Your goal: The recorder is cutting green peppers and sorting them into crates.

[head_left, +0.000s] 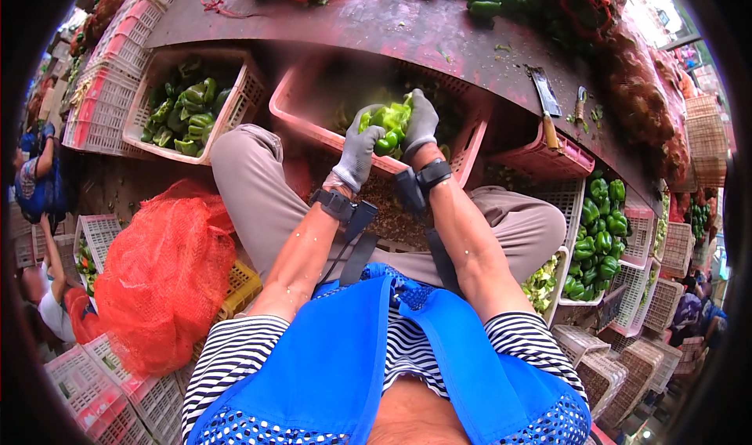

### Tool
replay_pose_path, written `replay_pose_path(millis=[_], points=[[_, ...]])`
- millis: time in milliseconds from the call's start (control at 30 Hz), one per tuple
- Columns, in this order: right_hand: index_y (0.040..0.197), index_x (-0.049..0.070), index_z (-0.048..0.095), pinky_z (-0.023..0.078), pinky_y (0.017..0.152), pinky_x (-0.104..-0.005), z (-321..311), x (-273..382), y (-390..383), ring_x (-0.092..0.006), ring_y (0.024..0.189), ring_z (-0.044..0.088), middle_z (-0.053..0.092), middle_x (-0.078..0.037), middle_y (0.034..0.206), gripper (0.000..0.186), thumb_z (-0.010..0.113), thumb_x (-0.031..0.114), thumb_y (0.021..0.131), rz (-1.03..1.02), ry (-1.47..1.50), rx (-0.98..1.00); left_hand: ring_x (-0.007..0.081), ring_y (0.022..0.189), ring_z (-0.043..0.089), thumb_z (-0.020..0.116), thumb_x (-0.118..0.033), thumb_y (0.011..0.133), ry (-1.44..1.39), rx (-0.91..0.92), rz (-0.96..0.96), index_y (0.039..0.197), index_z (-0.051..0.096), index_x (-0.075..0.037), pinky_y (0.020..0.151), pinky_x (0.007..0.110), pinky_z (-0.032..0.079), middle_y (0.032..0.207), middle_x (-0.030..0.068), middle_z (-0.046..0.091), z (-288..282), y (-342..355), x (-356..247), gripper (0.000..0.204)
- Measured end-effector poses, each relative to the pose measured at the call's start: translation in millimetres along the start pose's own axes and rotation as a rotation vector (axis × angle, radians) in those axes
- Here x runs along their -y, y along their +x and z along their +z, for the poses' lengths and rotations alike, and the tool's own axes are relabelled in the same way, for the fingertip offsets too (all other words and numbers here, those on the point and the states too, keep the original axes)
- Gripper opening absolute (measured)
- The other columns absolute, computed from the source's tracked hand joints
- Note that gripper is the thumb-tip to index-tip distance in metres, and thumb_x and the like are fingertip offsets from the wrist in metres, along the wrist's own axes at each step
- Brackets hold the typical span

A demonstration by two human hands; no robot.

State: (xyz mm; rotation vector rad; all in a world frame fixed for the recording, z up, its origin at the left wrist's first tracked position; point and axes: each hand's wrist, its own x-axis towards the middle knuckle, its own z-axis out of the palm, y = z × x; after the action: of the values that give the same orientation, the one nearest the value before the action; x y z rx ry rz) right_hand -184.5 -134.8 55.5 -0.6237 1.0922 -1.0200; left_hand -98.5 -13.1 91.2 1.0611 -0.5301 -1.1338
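My left hand (359, 152) and my right hand (421, 124), both in grey gloves, are closed around a green bell pepper (389, 125) held between them. The pepper hangs over a pink plastic crate (313, 128) that stands in front of my knees. Dark straps with small devices wrap both wrists. I sit in a striped shirt and blue apron, with grey trousers on my legs.
A pale crate of green peppers (188, 112) stands at the left, more crates of peppers (599, 237) at the right. A full red mesh sack (164, 276) lies by my left leg. A dark table (407, 30) carries peppers, sacks and a knife (546, 104). Other people work at the far left.
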Motion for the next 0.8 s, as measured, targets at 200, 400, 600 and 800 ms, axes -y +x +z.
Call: replay_pose_path(millis=[200,400,600,800], points=[[0.103,0.007,0.062,0.056,0.062,-0.0487,-9,12,56,-0.0292,0.069,0.067,0.067,-0.014,0.079,0.037,0.059,0.044,0.101,0.193,0.113,-0.1,0.0174,0.106,0.067,0.056,-0.006,0.086,0.099,0.025,0.027,0.138,0.06,-0.002,0.09,0.031,0.059,0.121,0.0089,0.068,-14,16,1,0.053],[0.149,0.004,0.055,0.049,0.107,-0.0433,-38,40,59,-0.0346,0.137,0.056,0.055,-0.026,0.151,0.075,0.069,0.055,0.095,-0.214,-0.775,0.282,0.0208,0.103,0.069,0.055,-0.012,0.088,-0.153,-0.006,-0.017,0.131,0.063,-0.004,0.095,0.036,0.058,0.117,0.0083,0.069,-44,35,14,0.044],[0.134,0.008,0.069,0.053,0.102,-0.0388,-80,45,62,-0.0313,0.12,0.069,0.073,-0.017,0.128,0.052,0.075,0.031,0.088,-0.143,-1.217,0.325,0.0163,0.103,0.062,0.064,-0.02,0.099,0.126,-0.134,0.176,0.124,0.06,-0.008,0.088,0.032,0.054,0.115,0.0058,0.063,-52,79,-17,0.028],[0.134,0.017,0.07,0.053,0.102,-0.0405,-66,12,76,-0.0307,0.119,0.069,0.073,-0.012,0.127,0.045,0.069,0.019,0.088,-0.066,-1.515,0.849,0.0235,0.125,0.06,0.075,-0.01,0.097,0.421,-0.337,0.061,0.165,0.021,-0.008,0.087,0.03,0.061,0.143,0.0146,0.054,-67,134,-27,0.087]])
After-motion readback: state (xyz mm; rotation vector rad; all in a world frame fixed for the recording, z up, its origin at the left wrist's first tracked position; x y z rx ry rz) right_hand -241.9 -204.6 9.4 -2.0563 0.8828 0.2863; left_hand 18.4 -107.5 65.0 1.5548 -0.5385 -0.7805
